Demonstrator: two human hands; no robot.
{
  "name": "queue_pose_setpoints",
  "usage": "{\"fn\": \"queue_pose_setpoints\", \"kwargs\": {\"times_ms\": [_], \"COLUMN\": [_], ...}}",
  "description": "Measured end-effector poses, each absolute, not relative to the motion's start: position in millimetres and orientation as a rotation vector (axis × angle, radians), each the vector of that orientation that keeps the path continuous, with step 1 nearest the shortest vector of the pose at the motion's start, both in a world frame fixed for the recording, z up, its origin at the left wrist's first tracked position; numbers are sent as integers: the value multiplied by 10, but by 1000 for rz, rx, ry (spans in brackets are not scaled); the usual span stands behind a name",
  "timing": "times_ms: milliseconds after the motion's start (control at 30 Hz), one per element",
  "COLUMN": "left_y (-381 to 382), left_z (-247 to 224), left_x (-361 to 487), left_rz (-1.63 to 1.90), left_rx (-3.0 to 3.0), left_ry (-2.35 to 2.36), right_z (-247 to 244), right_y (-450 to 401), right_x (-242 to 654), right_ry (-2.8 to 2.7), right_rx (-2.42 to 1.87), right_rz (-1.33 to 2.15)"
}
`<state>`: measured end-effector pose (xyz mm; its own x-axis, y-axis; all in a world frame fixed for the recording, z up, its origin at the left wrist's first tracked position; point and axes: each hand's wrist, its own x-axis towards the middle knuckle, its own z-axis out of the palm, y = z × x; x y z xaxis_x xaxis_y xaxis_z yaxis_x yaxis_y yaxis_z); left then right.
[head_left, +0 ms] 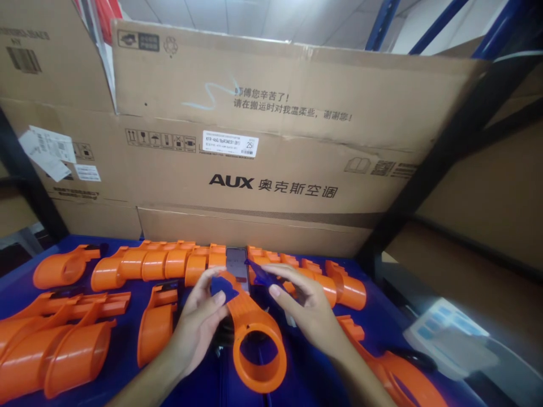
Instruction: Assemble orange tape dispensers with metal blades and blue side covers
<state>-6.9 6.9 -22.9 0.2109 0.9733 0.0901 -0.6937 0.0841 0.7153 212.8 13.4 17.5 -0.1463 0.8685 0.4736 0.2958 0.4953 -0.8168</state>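
At lower centre, the left hand (200, 323) pinches an orange ringed part (251, 315). Beside it, the right hand (309, 310) pinches a blue piece (260, 275).

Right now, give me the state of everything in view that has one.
Left hand: closed on the orange part.
Orange part: held, ring end free.
Right hand: pinching a blue piece.
Blue piece: held, tilted.
Other orange parts: unheld, resting on the blue surface.
Cardboard: upright behind them.
White label: stuck to the cardboard.

Bare hands (308, 305) w/ bare, slim forearms (155, 367), L & R
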Motion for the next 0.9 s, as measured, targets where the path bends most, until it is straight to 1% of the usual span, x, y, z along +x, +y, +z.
{"fn": "queue_pose_setpoints", "kwargs": {"times_ms": [233,600,900], "left_y": [19,-44,-98], "left_z": [-237,-306,-248], "left_x": [-30,-46,-30], "left_rz": [1412,1391,1447], "left_rx": [880,959,941], "left_ry": [590,547,509], "right_z": [227,181,194], "right_y": [28,18,-50], "right_x": [2088,2076,2031], "right_ry": [-1794,-1863,-1887], "right_rx": [-848,-824,-832], "right_rz": [592,549,462]}}
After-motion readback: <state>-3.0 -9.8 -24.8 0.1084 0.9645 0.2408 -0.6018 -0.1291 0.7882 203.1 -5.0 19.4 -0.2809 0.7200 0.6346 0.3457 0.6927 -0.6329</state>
